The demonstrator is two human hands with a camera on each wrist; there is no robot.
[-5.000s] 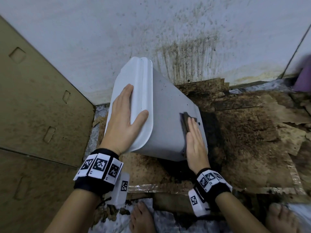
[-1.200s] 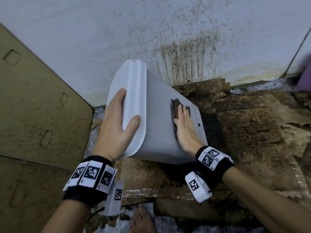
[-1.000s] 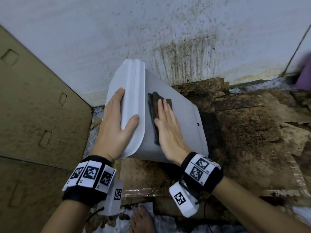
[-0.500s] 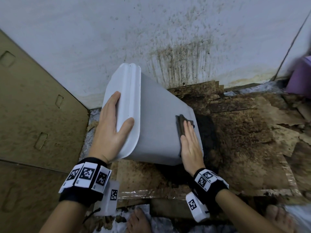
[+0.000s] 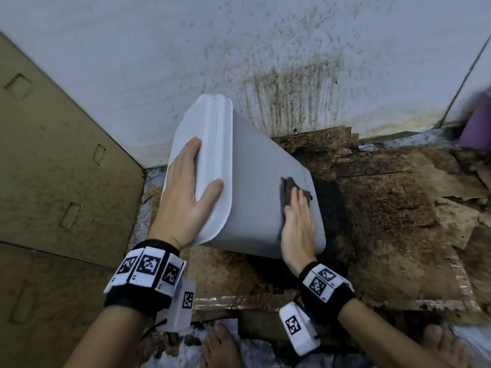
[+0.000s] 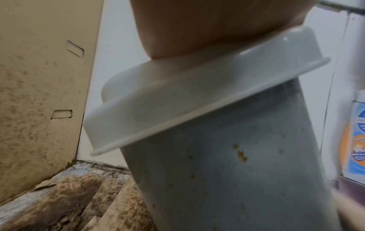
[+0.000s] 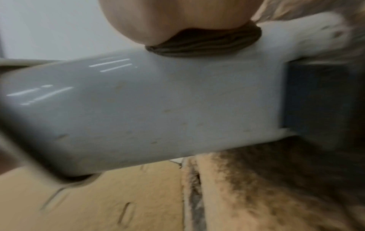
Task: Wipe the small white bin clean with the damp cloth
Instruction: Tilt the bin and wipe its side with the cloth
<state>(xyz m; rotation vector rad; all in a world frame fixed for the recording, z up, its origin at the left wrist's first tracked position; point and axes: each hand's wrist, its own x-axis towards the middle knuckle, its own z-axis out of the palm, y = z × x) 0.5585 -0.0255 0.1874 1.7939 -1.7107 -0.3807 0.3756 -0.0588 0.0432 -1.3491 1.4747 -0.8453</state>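
Observation:
The small white bin (image 5: 255, 187) lies tilted on its side with the lid end up and to the left. My left hand (image 5: 191, 192) lies flat on the lid, fingers straight and thumb spread over the rim. My right hand (image 5: 297, 221) presses a dark brown cloth (image 5: 287, 191) flat against the bin's upper side, near the base end. In the left wrist view, brown specks dot the bin's wall (image 6: 237, 156) below the lid rim. The right wrist view shows the cloth (image 7: 205, 45) bunched under my palm on the bin (image 7: 158, 101).
A spotted cardboard panel (image 5: 53, 168) stands at the left and a stained white wall (image 5: 265, 62) behind. Soiled, torn cardboard (image 5: 398, 208) covers the floor. A purple object (image 5: 478, 123) sits at the far right. My bare foot (image 5: 220, 346) is near the bottom edge. A bottle (image 6: 355, 140) shows beside the bin.
One second ago my right hand and the cloth were up by the lid; they have slid down the bin's side to the base end. My left hand has stayed on the lid.

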